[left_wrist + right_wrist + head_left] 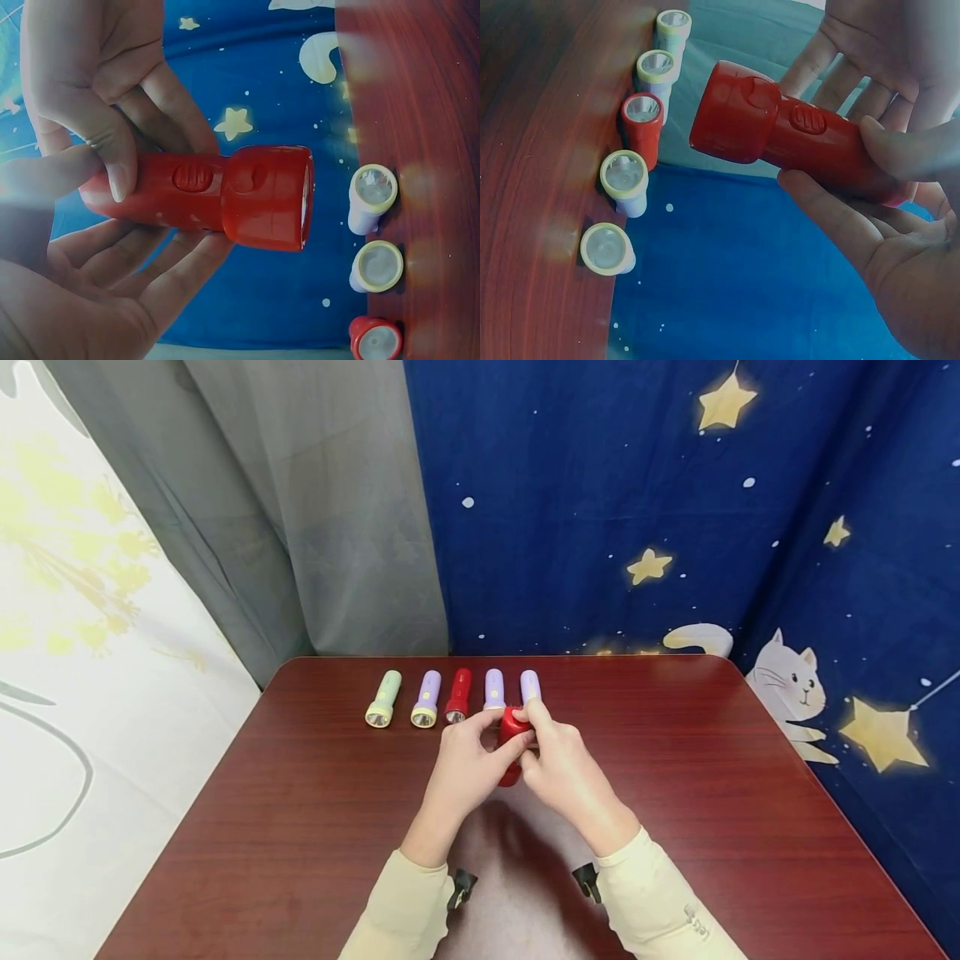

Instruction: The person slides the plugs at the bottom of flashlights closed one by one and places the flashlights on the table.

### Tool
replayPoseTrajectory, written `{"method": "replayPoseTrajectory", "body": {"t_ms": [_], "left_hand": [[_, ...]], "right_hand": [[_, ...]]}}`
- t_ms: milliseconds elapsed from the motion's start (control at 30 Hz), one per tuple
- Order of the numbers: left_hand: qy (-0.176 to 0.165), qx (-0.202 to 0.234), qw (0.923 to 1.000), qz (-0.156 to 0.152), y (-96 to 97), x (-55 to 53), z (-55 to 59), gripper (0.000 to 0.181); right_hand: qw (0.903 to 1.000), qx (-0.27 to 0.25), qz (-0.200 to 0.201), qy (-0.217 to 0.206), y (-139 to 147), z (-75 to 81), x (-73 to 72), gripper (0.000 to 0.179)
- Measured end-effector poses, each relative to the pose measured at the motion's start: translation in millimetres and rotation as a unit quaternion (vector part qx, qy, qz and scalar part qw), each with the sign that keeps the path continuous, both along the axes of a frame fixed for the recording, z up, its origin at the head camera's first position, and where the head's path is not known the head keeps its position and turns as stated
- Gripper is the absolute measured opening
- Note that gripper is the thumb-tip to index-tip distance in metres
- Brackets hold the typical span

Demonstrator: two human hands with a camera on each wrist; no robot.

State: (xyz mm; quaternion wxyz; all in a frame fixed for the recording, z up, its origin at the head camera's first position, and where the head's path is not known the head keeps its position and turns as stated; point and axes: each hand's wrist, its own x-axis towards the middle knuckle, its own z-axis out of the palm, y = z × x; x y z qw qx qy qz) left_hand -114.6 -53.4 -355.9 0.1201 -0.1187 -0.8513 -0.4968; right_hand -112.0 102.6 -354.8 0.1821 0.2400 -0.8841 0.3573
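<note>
Both hands hold a red flashlight (262, 195) above the table, its lens end facing the row of other flashlights in both wrist views. My left hand (467, 762) grips it from the left side, fingers spread along its body. From the other side my right hand (564, 767) grips the handle near the tail, its thumb lying on the body, as the right wrist view shows. The oval slide switch (808, 118) is uncovered. In the head view the hands cover part of the flashlight.
Behind the hands, flashlights lie side by side: green (386, 695), purple (427, 693), red (459, 690), then two purple ones, the nearer-left (493, 685) and the rightmost (529, 683). The brown table (712, 793) reaches back to grey and blue curtains (562, 510).
</note>
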Motion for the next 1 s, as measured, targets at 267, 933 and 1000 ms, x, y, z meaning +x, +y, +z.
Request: {"method": "replayPoseTrajectory", "body": {"t_ms": [267, 933, 1000], "left_hand": [[0.005, 0.002, 0.9998, 0.017, 1.1, -0.8, -1.1, 0.033], [-0.01, 0.011, 0.9996, 0.024, 3.1, 0.5, -1.5, 0.035], [-0.006, 0.01, 0.9996, 0.024, 2.4, 0.0, -1.3, 0.034]], "right_hand": [[0.9997, -0.007, 0.002, 0.023, -2.5, -3.4, 0.3, 0.039], [0.9992, -0.011, -0.007, 0.038, -3.0, -6.1, 1.8, 0.041], [0.9992, -0.013, -0.004, 0.036, -2.7, -6.1, 1.6, 0.043]]}}
